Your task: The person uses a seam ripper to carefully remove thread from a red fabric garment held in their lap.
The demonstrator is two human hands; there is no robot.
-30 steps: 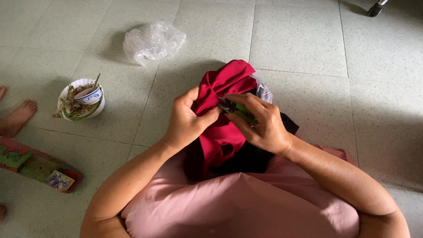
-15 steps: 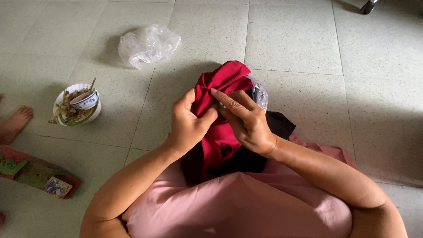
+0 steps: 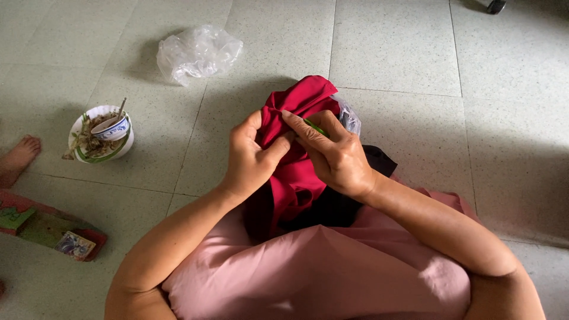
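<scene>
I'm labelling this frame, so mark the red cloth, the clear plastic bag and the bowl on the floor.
red cloth point(image 3: 293, 178), head view, on the fold below the hands.
clear plastic bag point(image 3: 198, 52), head view, on its crumpled middle.
bowl point(image 3: 127, 141), head view, on its white outer rim.

Two bare forearms reach forward from the body and meet in front. The left hand point(image 3: 252, 160) pinches with thumb raised; the right hand point(image 3: 335, 157) curls beside it, fingers touching.
</scene>
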